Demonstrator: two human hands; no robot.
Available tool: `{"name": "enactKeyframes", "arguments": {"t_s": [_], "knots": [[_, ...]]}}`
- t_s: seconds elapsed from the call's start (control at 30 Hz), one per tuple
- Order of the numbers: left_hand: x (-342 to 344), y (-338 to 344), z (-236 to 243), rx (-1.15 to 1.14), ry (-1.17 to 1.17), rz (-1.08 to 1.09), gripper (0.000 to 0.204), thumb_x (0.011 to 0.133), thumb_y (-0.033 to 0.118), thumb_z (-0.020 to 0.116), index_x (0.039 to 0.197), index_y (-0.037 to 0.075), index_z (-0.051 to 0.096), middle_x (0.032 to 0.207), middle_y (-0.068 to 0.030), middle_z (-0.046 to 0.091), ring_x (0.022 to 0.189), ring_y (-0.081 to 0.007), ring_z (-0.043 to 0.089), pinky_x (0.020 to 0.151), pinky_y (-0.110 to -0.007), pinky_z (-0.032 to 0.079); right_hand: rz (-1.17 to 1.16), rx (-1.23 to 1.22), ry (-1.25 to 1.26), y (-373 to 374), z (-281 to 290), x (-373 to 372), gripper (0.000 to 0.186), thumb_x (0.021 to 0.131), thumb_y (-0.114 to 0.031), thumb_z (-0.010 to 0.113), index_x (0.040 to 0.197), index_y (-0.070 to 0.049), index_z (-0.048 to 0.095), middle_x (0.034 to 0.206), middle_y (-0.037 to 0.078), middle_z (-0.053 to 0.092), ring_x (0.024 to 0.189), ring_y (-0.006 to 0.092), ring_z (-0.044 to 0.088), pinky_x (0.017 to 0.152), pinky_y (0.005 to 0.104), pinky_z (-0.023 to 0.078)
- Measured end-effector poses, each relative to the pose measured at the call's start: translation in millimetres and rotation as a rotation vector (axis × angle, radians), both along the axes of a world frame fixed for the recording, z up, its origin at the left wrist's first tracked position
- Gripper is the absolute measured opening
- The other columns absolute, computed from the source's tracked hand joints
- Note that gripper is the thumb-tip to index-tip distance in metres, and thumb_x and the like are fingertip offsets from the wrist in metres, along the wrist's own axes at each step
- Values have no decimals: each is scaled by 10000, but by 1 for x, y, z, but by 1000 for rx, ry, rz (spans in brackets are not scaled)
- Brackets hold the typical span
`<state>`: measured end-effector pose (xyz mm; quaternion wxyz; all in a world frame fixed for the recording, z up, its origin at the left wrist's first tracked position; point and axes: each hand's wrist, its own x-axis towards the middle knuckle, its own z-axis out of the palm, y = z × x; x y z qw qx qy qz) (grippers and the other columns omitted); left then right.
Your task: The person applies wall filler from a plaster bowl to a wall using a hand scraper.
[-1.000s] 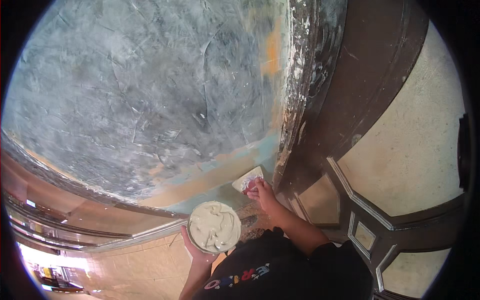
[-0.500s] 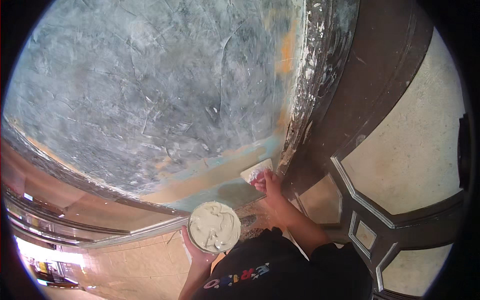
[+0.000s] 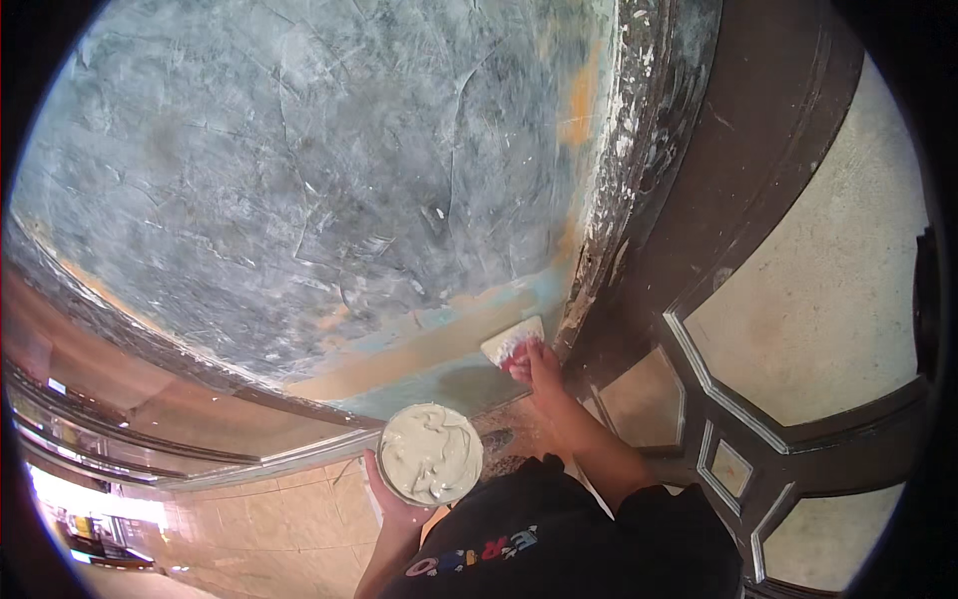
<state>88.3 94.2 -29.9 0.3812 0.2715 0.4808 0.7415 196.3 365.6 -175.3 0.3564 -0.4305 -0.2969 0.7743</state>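
Observation:
Low in front of me, my left hand (image 3: 396, 509) supports a round tub (image 3: 381, 477) from its left side and underneath. Thick off-white filler (image 3: 429, 449) with a swirled surface fills it nearly to the rim. My right hand (image 3: 542, 367) is closed round the reddish handle of a wide filling knife (image 3: 513, 337). White smears cover its pale blade, which lies at or against the lower right part of the grey-blue wall (image 3: 329, 170). A smooth beige band (image 3: 419, 351) runs leftward from the blade. Below it sits a damp-looking darker patch (image 3: 469, 384).
Dark, flaking wooden trim (image 3: 624, 150) borders the wall on the right. Beyond it stands a brown panelled door (image 3: 738, 399) with pale panels and silvery moulding. A ledge (image 3: 299, 454) runs under the wall, with beige tiles (image 3: 289, 519) below left. Bright light enters at lower left.
The view has turned slightly, so the wall appears a little further right. Both hands keep their holds, with the knife and tub almost unmoved.

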Motion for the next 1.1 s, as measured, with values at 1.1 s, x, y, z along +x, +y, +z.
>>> {"name": "enactKeyframes", "arguments": {"t_s": [1.1], "knots": [[-7,-11,-1,186,-868,-34,732,942,622,314,1425,75,371,1433,-154,414,1286,-370,439,1054,-552,375,321,268,-73,-24,1,40,90,949,-101,567,1015,-44,547,854,49,623,670,133,630,522,251,514]]}}
